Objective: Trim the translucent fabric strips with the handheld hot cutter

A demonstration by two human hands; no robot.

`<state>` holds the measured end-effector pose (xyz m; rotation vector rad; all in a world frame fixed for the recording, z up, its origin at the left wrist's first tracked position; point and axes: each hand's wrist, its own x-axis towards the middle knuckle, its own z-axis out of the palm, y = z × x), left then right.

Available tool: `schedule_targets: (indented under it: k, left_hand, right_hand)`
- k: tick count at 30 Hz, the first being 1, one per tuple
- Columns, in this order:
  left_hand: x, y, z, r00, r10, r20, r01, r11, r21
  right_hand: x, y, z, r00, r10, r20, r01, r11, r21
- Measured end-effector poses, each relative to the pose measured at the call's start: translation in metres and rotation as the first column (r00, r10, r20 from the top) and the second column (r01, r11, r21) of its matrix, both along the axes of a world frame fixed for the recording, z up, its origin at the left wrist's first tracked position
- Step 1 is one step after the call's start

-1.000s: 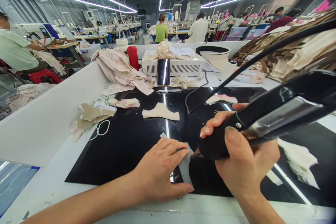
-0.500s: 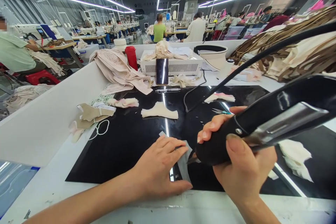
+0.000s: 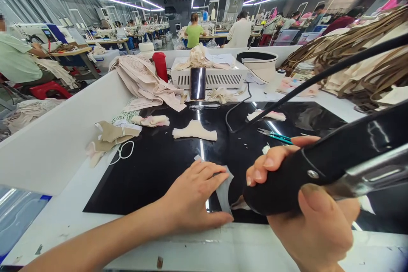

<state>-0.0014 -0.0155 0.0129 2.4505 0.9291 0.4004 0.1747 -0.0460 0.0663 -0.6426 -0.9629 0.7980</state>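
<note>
My left hand (image 3: 199,195) lies palm down on the black mat (image 3: 149,178), thumb spread from the fingers, pressing a thin grey curved piece (image 3: 225,195) flat. My right hand (image 3: 314,221) is wrapped round a black corded handheld tool (image 3: 280,178) with a rounded front end and a silver lever (image 3: 369,178). The thumb rests near the lever. The tool's front end points at the grey piece's right edge, where a small brownish part shows; I cannot tell what it is. Teal-handled thread snips (image 3: 277,137) lie just beyond my right fingers.
A cream cut piece (image 3: 195,131) lies mid-mat. Beige pieces with white cord (image 3: 111,134) lie left. Behind stand a phone (image 3: 197,83), a white vented box (image 3: 223,78), a red bottle (image 3: 160,66) and a fabric pile (image 3: 143,78). A black cable (image 3: 296,80) crosses the right side.
My right hand and the tool have moved right and slightly down, showing more of the snips. My left hand stays on the grey piece. The view has shifted slightly.
</note>
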Motion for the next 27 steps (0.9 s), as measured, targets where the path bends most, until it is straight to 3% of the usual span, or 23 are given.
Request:
schedule_targets:
  k: [15, 27]
  left_hand:
    - [-0.004, 0.002, -0.003, 1.000, -0.008, 0.022, 0.008, 1.000, -0.017]
    - [-0.013, -0.001, -0.004, 0.989, -0.096, 0.111, 0.089, 0.994, 0.068]
  right_hand:
    - [0.008, 0.000, -0.003, 0.998, -0.037, 0.054, 0.037, 0.999, -0.010]
    - [0.041, 0.028, 0.000, 0.954, -0.295, 0.060, 0.294, 0.956, 0.024]
